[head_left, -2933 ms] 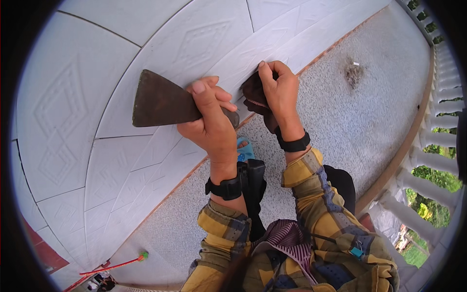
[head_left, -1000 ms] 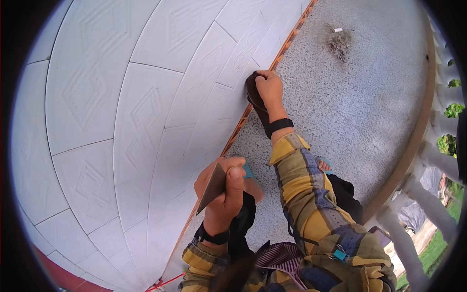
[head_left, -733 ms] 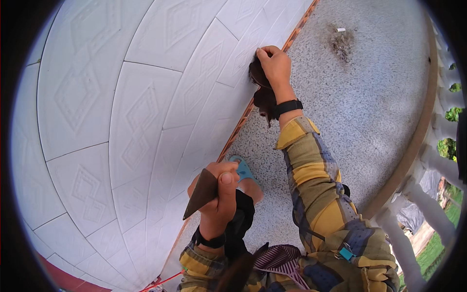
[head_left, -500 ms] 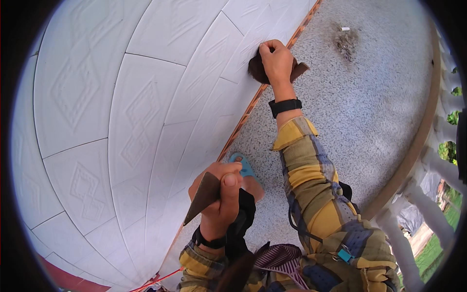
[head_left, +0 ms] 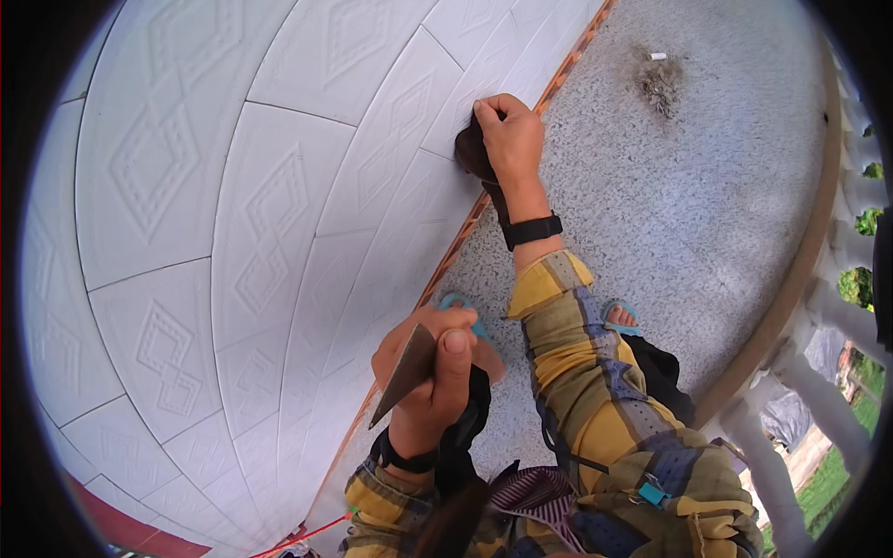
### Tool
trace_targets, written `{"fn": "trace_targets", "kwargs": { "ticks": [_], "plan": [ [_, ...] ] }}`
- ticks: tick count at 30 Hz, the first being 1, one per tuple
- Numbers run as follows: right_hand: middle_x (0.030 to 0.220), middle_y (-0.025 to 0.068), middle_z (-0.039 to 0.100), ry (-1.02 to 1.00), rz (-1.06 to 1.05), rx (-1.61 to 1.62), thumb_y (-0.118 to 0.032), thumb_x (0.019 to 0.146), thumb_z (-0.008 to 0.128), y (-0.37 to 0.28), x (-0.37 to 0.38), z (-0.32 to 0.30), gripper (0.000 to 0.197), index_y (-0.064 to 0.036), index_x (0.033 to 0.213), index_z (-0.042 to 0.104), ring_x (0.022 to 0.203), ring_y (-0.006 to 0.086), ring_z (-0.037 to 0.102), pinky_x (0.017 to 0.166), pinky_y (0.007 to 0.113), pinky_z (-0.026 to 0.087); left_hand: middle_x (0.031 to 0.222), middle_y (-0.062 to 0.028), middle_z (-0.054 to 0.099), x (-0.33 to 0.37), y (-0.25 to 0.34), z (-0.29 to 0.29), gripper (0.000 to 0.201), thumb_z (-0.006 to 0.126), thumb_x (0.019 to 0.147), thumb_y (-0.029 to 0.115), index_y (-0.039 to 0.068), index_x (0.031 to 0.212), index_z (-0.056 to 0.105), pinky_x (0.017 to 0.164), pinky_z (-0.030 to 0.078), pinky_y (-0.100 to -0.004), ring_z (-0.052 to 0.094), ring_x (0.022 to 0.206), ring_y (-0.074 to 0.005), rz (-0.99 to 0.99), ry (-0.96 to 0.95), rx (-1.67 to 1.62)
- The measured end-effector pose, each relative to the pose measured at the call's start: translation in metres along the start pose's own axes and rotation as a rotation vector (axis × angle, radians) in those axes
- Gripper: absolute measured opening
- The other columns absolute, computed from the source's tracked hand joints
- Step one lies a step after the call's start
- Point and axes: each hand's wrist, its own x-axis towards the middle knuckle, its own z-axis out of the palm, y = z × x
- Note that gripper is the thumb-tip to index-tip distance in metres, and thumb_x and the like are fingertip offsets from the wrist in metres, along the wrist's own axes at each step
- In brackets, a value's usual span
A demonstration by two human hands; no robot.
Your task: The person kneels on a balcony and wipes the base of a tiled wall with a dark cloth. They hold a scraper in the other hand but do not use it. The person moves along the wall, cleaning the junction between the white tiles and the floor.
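My right hand (head_left: 516, 149) is closed on a dark brown cloth (head_left: 473, 153), pinching it between thumb and fingers. The cloth lies against the white embossed tiles (head_left: 270, 200) of the wall, low down beside the brown patterned border strip (head_left: 456, 244). Part of it hangs down next to my wrist. My left hand (head_left: 437, 386) is nearer to me, wrapped round a flat scraper with a pointed, grey-brown blade (head_left: 403, 379). Its handle is hidden in my fist. The scraper looks apart from the wall.
A small heap of dirt (head_left: 660, 90) lies on the speckled floor (head_left: 726, 186), with a white bit (head_left: 659, 57) beside it. Along the right runs a curved ledge (head_left: 791, 307) with white balusters (head_left: 842, 325). My blue sandals (head_left: 625, 328) are on the floor. A red cord (head_left: 302, 537) lies at the lower left.
My right hand and the cloth have moved down and left along the wall's lower edge. My left hand has shifted slightly right, still holding the scraper. My right foot has come into view.
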Motion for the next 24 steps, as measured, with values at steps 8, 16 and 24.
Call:
{"fn": "trace_targets", "kwargs": {
  "ticks": [8, 16, 24],
  "plan": [
    [0.069, 0.0112, 0.069, 0.087, 0.004, -0.003, -0.021, 0.086, 0.070, -0.007, 0.000, 0.001, 0.021, -0.0003, 0.087, 0.073, 0.062, 0.0181, 0.063, 0.062, 0.032, 0.050, 0.072, -0.0091, 0.061, -0.002, 0.002, -0.002, 0.031, 0.048, 0.103, 0.020, -0.004, 0.087, 0.060, 0.063, 0.049, -0.0315, 0.057, 0.059, -0.0149, -0.022, -0.061, 0.058],
    [0.069, 0.0110, 0.069, 0.055, 0.084, 0.001, -0.020, 0.086, 0.071, -0.018, 0.001, -0.004, 0.020, -0.0004, 0.086, 0.073, 0.062, 0.0207, 0.064, 0.062, 0.033, 0.051, 0.069, -0.0093, 0.060, -0.005, 0.001, -0.004, 0.020, 0.059, 0.098, 0.013, -0.006, 0.093, 0.065, 0.057, 0.047, -0.0291, 0.057, 0.058, -0.0161, -0.015, -0.038, 0.006],
    [0.077, 0.0142, 0.071, 0.150, -0.214, 0.059, -0.018, 0.084, 0.071, -0.051, 0.009, -0.006, 0.017, -0.0020, 0.081, 0.073, 0.069, 0.0310, 0.068, 0.066, 0.039, 0.053, 0.071, -0.0083, 0.061, -0.003, 0.004, -0.010, 0.035, 0.049, 0.103, 0.022, -0.006, 0.089, 0.064, 0.058, 0.046, -0.0261, 0.057, 0.059, -0.0133, -0.007, -0.025, 0.053]
  ]
}}
